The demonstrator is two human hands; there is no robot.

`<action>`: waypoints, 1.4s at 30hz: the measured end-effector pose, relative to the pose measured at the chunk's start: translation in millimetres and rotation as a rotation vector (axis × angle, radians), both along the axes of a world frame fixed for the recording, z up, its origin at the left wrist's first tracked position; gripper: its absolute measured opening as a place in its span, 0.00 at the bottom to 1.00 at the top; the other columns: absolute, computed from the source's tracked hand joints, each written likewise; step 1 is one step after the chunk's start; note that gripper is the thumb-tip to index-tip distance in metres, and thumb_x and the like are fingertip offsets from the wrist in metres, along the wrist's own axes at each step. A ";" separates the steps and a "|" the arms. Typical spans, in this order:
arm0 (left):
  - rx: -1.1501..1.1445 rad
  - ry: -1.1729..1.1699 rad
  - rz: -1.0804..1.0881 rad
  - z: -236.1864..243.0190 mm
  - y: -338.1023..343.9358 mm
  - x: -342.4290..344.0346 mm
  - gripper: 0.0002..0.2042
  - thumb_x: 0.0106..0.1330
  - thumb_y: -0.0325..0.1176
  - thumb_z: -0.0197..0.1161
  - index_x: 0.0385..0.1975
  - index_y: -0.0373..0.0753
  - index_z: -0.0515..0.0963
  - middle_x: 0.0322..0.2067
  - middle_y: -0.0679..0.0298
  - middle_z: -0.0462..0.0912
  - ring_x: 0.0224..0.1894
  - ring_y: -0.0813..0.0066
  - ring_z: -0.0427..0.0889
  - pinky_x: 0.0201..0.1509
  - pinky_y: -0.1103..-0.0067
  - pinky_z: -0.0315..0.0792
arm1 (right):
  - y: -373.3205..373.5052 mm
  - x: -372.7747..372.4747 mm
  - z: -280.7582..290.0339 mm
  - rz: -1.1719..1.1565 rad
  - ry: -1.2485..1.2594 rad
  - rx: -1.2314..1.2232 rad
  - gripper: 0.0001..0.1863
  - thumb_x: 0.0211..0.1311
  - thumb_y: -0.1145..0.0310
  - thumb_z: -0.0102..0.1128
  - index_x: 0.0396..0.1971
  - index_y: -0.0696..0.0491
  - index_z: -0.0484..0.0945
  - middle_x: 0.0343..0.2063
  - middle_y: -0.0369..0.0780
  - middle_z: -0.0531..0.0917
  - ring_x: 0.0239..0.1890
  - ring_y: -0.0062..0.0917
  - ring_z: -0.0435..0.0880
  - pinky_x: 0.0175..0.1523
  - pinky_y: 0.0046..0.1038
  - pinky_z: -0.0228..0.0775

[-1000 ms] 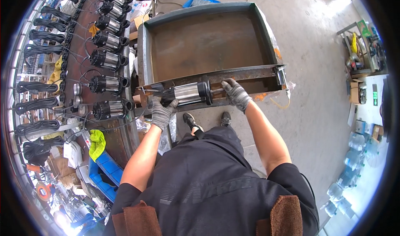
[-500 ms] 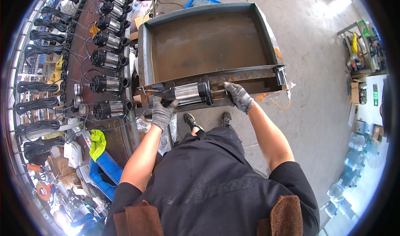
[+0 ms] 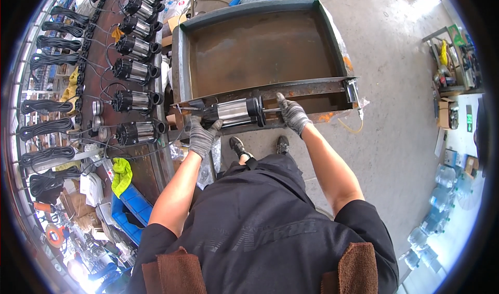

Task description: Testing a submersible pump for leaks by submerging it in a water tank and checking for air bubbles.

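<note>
A cylindrical pump motor (image 3: 235, 112) with a bright metal body and black end caps lies sideways over the front edge of the metal tank (image 3: 181, 60). My left hand (image 3: 201, 138), in a grey knitted glove, is closed around the motor's black left end. Out of its right end sticks a thin metal shaft (image 3: 271, 110). My gloved right hand (image 3: 294, 116) is at the far end of that shaft, fingers closed about it and partly hiding it. A black cable (image 3: 171, 146) trails leftward from near my left hand.
On the left, a brown bench (image 3: 96, 94) carries a row of similar motors (image 3: 130, 101) and coiled black cables (image 3: 47, 107). Below them are a yellow-green cloth (image 3: 122, 176) and a blue bin (image 3: 136, 205). Brown water fills the tank. Large clear bottles (image 3: 439, 198) stand far right.
My right hand has turned, its upper finger now pointing upward instead of left along the shaft. More of the shaft shows. The motor and my left hand stay nearly in place.
</note>
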State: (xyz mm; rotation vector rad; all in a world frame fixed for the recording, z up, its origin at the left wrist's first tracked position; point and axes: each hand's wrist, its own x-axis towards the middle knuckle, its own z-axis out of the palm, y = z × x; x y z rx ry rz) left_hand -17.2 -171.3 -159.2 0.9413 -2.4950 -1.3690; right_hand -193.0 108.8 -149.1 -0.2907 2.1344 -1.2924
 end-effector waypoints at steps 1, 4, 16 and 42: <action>-0.035 -0.025 0.010 0.0 -0.1 0.1 0.31 0.53 0.41 0.80 0.48 0.31 0.70 0.42 0.56 0.79 0.43 0.67 0.78 0.51 0.72 0.74 | -2.2 0.6 -6.1 0.050 0.147 0.031 0.32 0.72 0.39 0.46 0.42 0.58 0.80 0.30 0.51 0.83 0.32 0.45 0.80 0.40 0.35 0.72; -0.155 -0.119 0.010 1.0 0.1 0.8 0.31 0.53 0.42 0.80 0.48 0.30 0.70 0.42 0.55 0.79 0.43 0.67 0.78 0.51 0.72 0.74 | -5.5 8.1 -23.7 -0.096 0.079 -0.071 0.29 0.74 0.43 0.47 0.51 0.56 0.78 0.39 0.54 0.84 0.41 0.51 0.80 0.49 0.37 0.72; -0.134 -0.080 0.025 -7.0 -1.8 1.5 0.31 0.53 0.41 0.80 0.48 0.31 0.70 0.42 0.56 0.80 0.43 0.67 0.78 0.50 0.72 0.75 | 30.8 -26.7 8.9 0.161 -0.643 -0.528 0.29 0.61 0.42 0.67 0.42 0.55 0.76 0.26 0.38 0.81 0.24 0.22 0.82 0.29 0.25 0.78; -0.071 -0.108 0.006 11.7 3.0 -1.0 0.33 0.55 0.45 0.78 0.49 0.29 0.69 0.40 0.52 0.82 0.43 0.62 0.81 0.52 0.70 0.75 | 21.0 -10.7 3.1 -0.061 -0.292 -0.423 0.11 0.67 0.68 0.65 0.45 0.57 0.80 0.30 0.38 0.81 0.38 0.27 0.84 0.40 0.25 0.78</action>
